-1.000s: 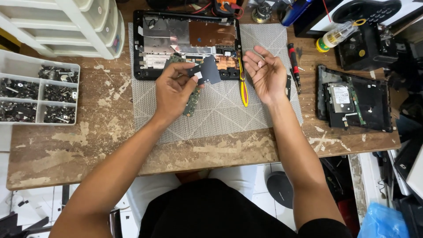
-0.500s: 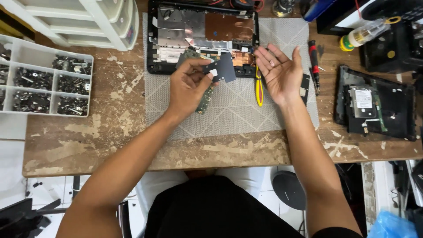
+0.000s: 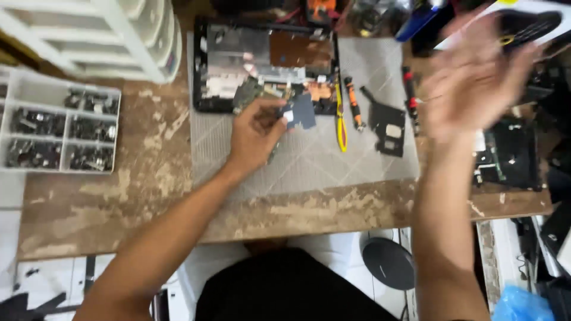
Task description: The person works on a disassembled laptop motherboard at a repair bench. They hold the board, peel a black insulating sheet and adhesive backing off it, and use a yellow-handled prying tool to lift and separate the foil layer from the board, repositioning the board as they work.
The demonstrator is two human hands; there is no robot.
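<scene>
Our left hand (image 3: 254,132) pinches a small dark circuit board (image 3: 299,112) between thumb and fingers, above the grey mat (image 3: 309,160) just in front of the opened laptop (image 3: 267,62). Our right hand (image 3: 476,77) is raised at the right, blurred, fingers spread and holding nothing

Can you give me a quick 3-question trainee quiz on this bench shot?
1. True or false: the left hand holds a dark circuit board above the grey mat.
2. Which tool lies nearest that board? A) the yellow-handled tool B) the parts tray C) a hammer
3. Fill in: the right hand is raised, open and ____ by motion.

Key
1. True.
2. A. It lies on the mat just right of the board.
3. Blurred; it holds nothing that can be made out.
</scene>
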